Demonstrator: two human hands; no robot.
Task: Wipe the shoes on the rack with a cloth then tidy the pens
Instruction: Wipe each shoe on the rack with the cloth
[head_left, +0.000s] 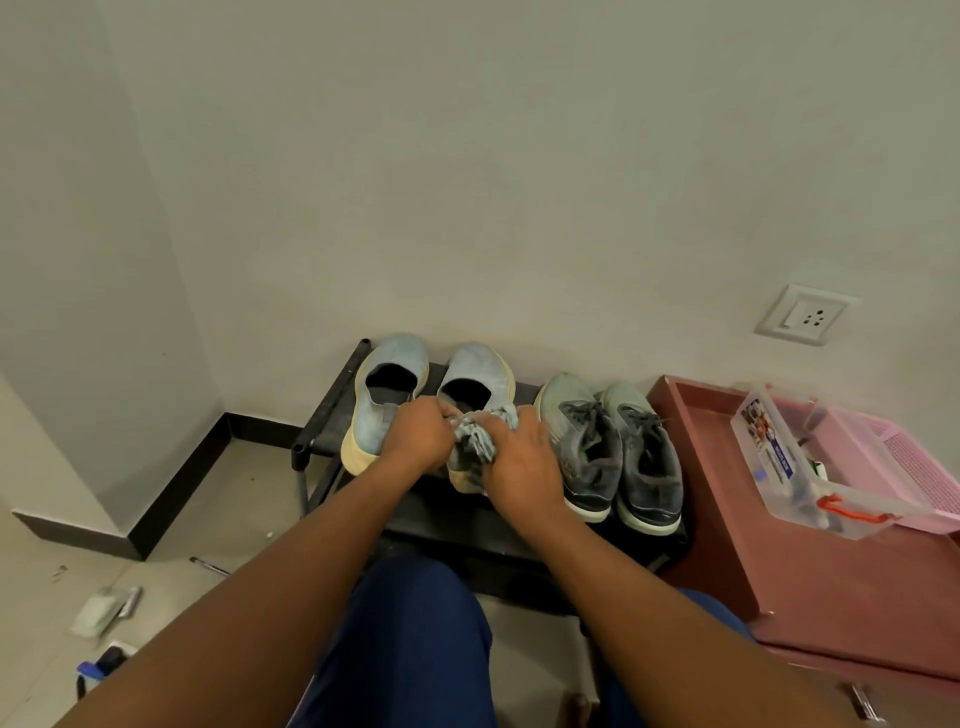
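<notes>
Clearly the cloth (475, 441) is bunched so it can be worked against the heel end of the second pale blue shoe (475, 387), which sits on the top shelf of the black rack (324, 415). The left hand (418, 434) has its fingers curled round the cloth's left edge, seemingly also steadying the shoe, and the right hand (519, 465) grips the wad from the other side, probably to press it down while rubbing. The cloth is grey, crumpled and streaky. Its shoe has a knit upper and a cream sole, matching the shoe beside it (387, 395). To the right stand two grey laced trainers (613, 452), toes to the wall. Further right, a clear box (795, 467) rests in a pink basket (904, 467) on a reddish surface (727, 493). A pen (208, 565) lies on the floor.
</notes>
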